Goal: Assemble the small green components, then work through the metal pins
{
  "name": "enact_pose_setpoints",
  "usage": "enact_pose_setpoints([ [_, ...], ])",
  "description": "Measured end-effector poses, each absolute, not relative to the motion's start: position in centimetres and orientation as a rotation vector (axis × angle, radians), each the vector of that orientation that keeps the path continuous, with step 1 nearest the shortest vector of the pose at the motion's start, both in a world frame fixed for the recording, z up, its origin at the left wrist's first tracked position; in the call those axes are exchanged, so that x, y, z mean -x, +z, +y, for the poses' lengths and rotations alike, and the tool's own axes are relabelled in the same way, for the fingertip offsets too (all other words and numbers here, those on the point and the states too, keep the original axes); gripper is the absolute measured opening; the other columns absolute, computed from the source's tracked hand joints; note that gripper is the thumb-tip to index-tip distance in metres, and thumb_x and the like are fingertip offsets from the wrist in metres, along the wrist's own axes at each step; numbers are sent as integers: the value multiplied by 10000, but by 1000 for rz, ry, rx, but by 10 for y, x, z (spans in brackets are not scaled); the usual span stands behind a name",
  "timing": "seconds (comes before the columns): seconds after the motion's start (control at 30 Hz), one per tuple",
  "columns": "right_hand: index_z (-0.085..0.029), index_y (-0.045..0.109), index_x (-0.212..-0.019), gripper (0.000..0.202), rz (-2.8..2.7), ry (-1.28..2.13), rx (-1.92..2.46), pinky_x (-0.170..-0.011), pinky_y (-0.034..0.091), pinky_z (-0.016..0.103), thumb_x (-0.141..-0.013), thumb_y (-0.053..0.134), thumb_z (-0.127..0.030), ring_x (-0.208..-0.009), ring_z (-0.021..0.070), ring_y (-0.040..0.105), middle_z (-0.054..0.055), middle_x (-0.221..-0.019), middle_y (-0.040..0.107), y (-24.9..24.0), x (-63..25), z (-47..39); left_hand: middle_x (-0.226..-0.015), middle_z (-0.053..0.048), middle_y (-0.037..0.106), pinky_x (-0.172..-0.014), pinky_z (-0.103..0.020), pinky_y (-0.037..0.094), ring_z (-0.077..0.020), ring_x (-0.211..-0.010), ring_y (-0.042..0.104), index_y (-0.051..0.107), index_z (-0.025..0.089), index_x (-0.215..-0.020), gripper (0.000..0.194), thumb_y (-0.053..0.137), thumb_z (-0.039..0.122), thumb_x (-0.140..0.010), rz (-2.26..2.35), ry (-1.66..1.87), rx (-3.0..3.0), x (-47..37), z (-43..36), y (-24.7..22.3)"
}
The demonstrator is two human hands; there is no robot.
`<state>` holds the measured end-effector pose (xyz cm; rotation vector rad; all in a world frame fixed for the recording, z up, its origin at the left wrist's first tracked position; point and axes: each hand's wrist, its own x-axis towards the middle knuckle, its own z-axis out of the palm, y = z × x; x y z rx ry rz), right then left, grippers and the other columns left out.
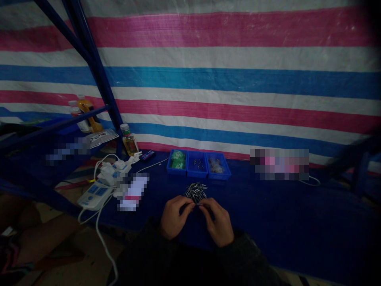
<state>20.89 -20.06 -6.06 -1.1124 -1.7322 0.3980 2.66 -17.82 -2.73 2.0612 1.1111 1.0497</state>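
Note:
My left hand (pixel 175 217) and my right hand (pixel 218 222) meet just in front of a pile of slim metal pins (pixel 195 191) on the blue table. Thumb and forefinger are closed on both hands, fingertips nearly touching. A small metal pin (pixel 198 204) lies between the fingertips, one end in each pinch; most of it is covered by the fingers. Behind the pile stand three joined blue bins: the left bin (pixel 177 171) has green plastic bags, the middle bin (pixel 197 173) a few pins, and the right bin (pixel 219 176) clear bags of small parts.
Left on the table are a power strip (pixel 94 194) with plugs and white cables, a blurred phone (pixel 133 194) and a bottle (pixel 130 143). A blurred object (pixel 279 165) lies at right. Blue frame posts (pixel 102 79) rise at left; another person's limb (pixel 50 234) shows below.

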Motion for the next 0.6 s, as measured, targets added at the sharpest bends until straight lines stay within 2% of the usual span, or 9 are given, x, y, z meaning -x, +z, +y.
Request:
enact_pose_setpoints([
  [0.3, -218, 592, -885, 232, -1712, 379, 1190, -725, 494, 292, -1038, 419, -241, -753, 182, 639, 44, -839, 646, -58, -210, -201, -798, -32, 704, -776, -269, 485, -170, -789, 667, 705, 191, -845, 196, 582, 261, -981, 1132, 1054, -2082, -27, -179, -27],
  [0.6, -217, 613, -948, 137, -1648, 372, 1112, -728, 505, 287, -1000, 492, -178, -787, 181, 645, 41, -871, 656, -54, -208, -201, -800, -29, 703, -770, -262, 481, -164, -782, 662, 700, 187, -853, 193, 575, 252, -985, 1151, 1063, -2046, -27, -179, -28],
])
